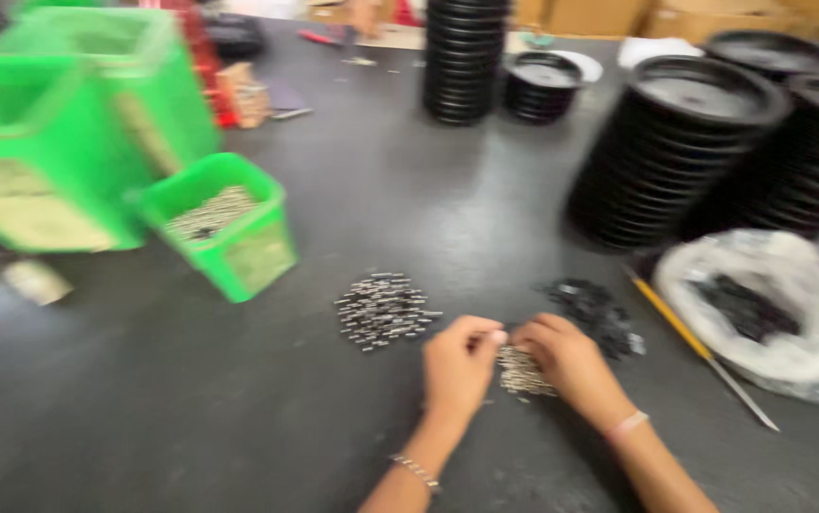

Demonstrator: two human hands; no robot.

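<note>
Hands: two bare hands work close together low on the dark table [143,399], fingertips nearly meeting over a small heap of short metal pins [522,372].
Left hand [459,366]: fingers curled in, thumb and forefinger pinched together at the tip; the blur hides whether a pin sits between them. A thin bracelet [416,469] circles its wrist.
Right hand [569,359]: fingers bent down with the tips on the top edge of the small heap; whether it grips any pin cannot be told. A pale band [626,426] sits on its wrist.
Pin heaps: two on the table. The small one lies between and just under the two hands; a larger pile of pins [383,310] lies just to the left of the left hand, apart from it.
Black parts: one loose scatter of small black pieces [595,312] just beyond the right hand, near its knuckles.
Bag: one clear plastic bag [790,351] holding more black pieces, to the right, well apart from the hands.
Rod: one long thin yellow-handled rod [690,342] lies slantwise between the scatter and the bag.
Green bins: three at the left; the nearest small green bin [248,252] holds pins.
Black stacks: several stacks of round black trays [676,161] stand across the far side.
</note>
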